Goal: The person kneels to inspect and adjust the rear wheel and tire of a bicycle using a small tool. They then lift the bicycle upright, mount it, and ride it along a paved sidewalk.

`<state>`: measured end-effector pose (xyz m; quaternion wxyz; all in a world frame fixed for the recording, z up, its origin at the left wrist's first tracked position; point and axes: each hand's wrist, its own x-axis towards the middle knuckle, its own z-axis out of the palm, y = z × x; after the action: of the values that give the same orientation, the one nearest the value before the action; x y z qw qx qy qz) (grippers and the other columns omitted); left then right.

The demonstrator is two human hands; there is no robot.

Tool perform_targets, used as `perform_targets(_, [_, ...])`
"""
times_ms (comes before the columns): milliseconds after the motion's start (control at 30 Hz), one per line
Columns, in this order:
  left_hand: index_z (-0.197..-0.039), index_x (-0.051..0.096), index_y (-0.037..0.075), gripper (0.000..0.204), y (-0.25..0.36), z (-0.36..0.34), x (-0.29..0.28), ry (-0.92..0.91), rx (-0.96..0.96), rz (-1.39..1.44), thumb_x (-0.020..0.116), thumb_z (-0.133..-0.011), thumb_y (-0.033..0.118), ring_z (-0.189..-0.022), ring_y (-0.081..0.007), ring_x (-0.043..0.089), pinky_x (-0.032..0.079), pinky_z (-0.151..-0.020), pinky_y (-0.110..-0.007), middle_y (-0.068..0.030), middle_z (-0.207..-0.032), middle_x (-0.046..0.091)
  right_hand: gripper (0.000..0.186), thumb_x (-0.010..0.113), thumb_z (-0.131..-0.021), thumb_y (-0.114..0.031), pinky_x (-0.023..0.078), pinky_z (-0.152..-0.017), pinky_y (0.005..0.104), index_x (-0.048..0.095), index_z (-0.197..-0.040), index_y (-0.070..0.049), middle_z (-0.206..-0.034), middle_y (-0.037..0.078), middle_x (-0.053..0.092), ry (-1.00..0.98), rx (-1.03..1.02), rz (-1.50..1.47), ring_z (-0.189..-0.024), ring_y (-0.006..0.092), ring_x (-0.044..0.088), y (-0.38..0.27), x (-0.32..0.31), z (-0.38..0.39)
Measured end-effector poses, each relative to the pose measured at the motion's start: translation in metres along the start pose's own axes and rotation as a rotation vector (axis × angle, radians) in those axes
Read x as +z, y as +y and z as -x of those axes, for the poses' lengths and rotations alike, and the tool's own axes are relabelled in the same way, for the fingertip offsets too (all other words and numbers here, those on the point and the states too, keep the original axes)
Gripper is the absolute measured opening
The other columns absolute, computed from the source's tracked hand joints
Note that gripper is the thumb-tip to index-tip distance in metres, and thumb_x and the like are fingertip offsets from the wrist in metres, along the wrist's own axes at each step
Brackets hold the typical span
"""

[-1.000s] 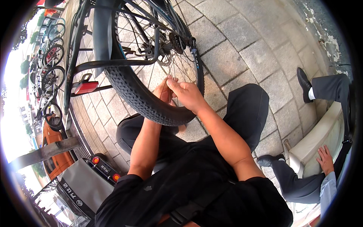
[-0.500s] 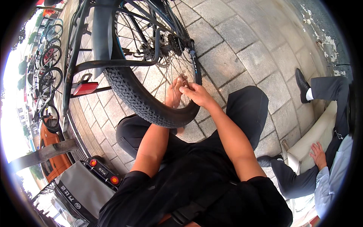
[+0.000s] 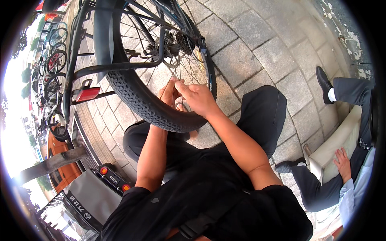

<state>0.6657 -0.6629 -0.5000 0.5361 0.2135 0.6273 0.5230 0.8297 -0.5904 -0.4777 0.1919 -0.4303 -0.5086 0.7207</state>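
1. The bike's back wheel point(image 3: 173, 50) is right in front of you, with its fat tire point(image 3: 140, 103) just over your left knee point(image 3: 134, 140). The wheel is on the bike and the tire is on the wheel, so that much looks done.
2. Your left hand point(image 3: 166, 93) is in past the tire, by the thin spokes point(image 3: 189, 72). Its fingers bend, but I cannot tell if they grip a spoke.
3. Your right hand point(image 3: 199, 98) meets it there, finger and thumb close together. I cannot tell if it pinches anything.
4. Your work looks partway along, with both hands busy. I cannot see how much is left.
5. On the left, watch the black rack bar point(image 3: 116, 67) and red reflector point(image 3: 87, 94).
6. On the right, paving stones point(image 3: 237, 56) give your arm room past your right knee point(image 3: 263, 116). Another person's black shoe point(image 3: 323, 84) is well apart.
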Motion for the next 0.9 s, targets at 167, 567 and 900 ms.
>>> perform_targets(167, [-0.143,0.059,0.001,0.059,-0.019,-0.009,0.016,0.133,-0.113,0.028,0.053,-0.112,0.05,-0.124,-0.0232,0.063,0.051,-0.102,-0.039,-0.0142,-0.133,0.067,0.06,0.072,-0.096,-0.055,0.059,-0.085,0.0421,0.079,-0.107,0.003,-0.094,0.02,0.08,0.562,-0.443,0.683,-0.088,0.0358,0.077,0.095,-0.015,-0.034])
perform_targets(567, [-0.131,0.065,-0.002,0.043,-0.115,-0.06,0.024,0.051,0.003,0.279,0.049,-0.118,0.036,-0.105,-0.0217,0.069,0.056,-0.096,-0.037,-0.0111,-0.117,0.073,0.054,0.078,-0.093,-0.048,0.059,-0.087,0.0401,0.078,-0.108,0.003,-0.1,0.019,0.08,-0.03,-0.163,0.064,-0.093,0.0288,0.077,0.116,-0.029,-0.05])
perform_targets(900, [-0.125,0.068,-0.002,0.035,-0.082,-0.033,-0.014,0.019,-0.028,0.379,0.059,-0.113,0.029,-0.099,-0.0211,0.071,0.057,-0.092,-0.033,-0.01,-0.107,0.075,0.048,0.072,-0.099,-0.046,0.056,-0.066,0.0318,0.074,-0.082,-0.001,-0.084,0.011,0.077,-0.061,0.069,-0.205,-0.067,0.0147,0.07,0.049,0.002,-0.015])
